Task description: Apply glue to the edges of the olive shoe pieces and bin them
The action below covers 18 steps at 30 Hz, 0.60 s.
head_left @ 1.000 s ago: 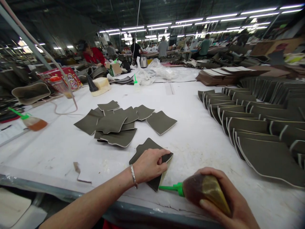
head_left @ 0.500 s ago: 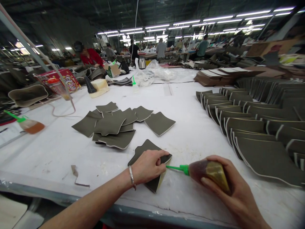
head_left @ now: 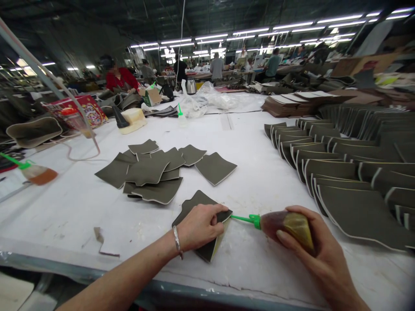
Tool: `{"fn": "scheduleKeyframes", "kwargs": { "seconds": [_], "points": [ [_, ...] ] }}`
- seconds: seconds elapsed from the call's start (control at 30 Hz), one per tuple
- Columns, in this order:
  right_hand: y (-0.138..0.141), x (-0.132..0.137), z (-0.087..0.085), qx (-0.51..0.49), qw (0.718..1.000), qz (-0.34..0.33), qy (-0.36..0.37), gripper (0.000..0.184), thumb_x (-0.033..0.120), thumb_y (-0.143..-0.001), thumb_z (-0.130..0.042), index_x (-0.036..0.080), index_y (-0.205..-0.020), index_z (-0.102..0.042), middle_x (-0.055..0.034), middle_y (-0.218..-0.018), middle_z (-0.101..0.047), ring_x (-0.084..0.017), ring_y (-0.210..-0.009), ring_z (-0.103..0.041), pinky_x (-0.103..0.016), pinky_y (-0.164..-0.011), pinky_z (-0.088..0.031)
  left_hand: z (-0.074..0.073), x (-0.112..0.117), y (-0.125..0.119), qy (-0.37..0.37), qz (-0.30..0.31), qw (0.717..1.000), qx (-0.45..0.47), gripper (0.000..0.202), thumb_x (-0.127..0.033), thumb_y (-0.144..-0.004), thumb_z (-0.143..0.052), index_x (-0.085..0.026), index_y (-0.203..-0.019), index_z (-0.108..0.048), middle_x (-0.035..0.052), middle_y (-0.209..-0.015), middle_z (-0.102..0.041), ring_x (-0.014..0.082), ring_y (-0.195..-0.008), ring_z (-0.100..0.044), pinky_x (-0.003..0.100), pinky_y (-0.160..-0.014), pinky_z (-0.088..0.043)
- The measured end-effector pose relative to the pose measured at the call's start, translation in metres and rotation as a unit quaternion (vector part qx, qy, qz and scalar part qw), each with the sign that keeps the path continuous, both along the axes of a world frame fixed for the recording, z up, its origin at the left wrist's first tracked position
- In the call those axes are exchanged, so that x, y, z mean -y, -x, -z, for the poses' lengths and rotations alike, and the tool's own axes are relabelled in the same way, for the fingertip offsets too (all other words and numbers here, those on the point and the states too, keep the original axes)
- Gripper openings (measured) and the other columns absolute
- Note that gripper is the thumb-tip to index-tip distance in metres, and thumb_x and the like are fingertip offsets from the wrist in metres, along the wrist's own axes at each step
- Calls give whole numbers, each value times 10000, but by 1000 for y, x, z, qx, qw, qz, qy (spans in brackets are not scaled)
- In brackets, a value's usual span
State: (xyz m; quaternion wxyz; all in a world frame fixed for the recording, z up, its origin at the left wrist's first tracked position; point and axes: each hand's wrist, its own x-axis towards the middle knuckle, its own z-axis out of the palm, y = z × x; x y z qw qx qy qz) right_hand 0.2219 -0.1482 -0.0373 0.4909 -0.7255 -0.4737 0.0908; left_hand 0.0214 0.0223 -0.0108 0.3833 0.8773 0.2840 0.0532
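My left hand (head_left: 199, 226), wearing a silver bracelet, presses a dark grey-green leather-like piece (head_left: 197, 199) down on the table. Its index finger points along the piece's right corner while the other fingers curl in. That piece has a pale edge, with a yellowish strip showing along its right side. In my right hand (head_left: 326, 259) is a squeeze bottle (head_left: 288, 226) of brownish liquid, lying nearly level. The bottle's thin green nozzle (head_left: 243, 218) points left, its tip at the corner near my left index finger.
Behind my left hand lies a loose pile of similar pieces (head_left: 147, 168). Overlapping rows of curved pieces (head_left: 350, 203) cover the right side. Another green-tipped bottle (head_left: 40, 172) lies at left. A small scrap (head_left: 103, 244) is near the front edge. People work farther back.
The nozzle tip has moved up along the piece's right edge to its corner, my right hand shifting slightly with the bottle. My left hand keeps its hold. The whole view has shifted slightly.
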Motion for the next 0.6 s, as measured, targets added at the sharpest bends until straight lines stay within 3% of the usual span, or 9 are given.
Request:
{"fn": "scheduleKeyframes", "kwargs": {
  "seconds": [0.1, 0.23, 0.4, 0.47, 0.5, 0.6],
  "points": [
    [12, 4, -3, -33, 999, -1, 23, 395, 486, -827, -644, 285, -1143, -521, 0, -1082, -566, -211, -940, -563, -260, -791, -446, 0, 0, 0, -2, 1, 1000, -1, 502, -176, -706, -495, -203, -1183, -650, -38, -624, -569, 134, -582, -501, 222, -565, -345],
    [43, 16, -8, -155, 986, -7, 59, 404, 539, -817, -612, 299, -1128, -515, 26, -1015, -592, -197, -894, -578, -243, -789, -430, 2, 0, 2, -1, -3, 1000, 3, 514, -175, -707, -498, -206, -1201, -639, -38, -633, -573, 136, -587, -504, 223, -573, -354],
    [44, 17, -8, -327, 942, -12, 70, 497, 557, -768, -673, 290, -1156, -515, 8, -930, -628, -211, -875, -583, -257, -784, -431, 2, 0, 0, 14, -19, 1000, -1, 508, -185, -714, -499, -210, -1202, -637, -33, -651, -576, 134, -597, -507, 220, -570, -366],
    [37, 15, -9, -430, 902, 9, 38, 528, 530, -736, -721, 273, -1158, -535, -16, -946, -651, -236, -898, -593, -296, -782, -466, 2, 2, -2, 36, -17, 999, -2, 503, -191, -717, -506, -208, -1205, -629, -33, -655, -571, 130, -591, -507, 214, -557, -370],
    [34, 16, -9, -496, 868, 23, 12, 528, 493, -718, -753, 263, -1151, -558, -27, -970, -665, -243, -902, -603, -314, -762, -487, 1, 4, -2, 56, -18, 998, -3, 498, -210, -732, -508, -203, -1218, -617, -30, -663, -571, 129, -579, -507, 212, -541, -374],
    [27, 20, -7, -680, 727, 40, -83, 479, 370, -664, -833, 229, -1085, -654, -49, -1000, -704, -235, -810, -651, -324, -630, -530, 7, 3, 6, 119, -58, 991, -4, 498, -384, -822, -486, -190, -1275, -559, -6, -742, -591, 136, -542, -516, 229, -488, -403]
  ]
}}
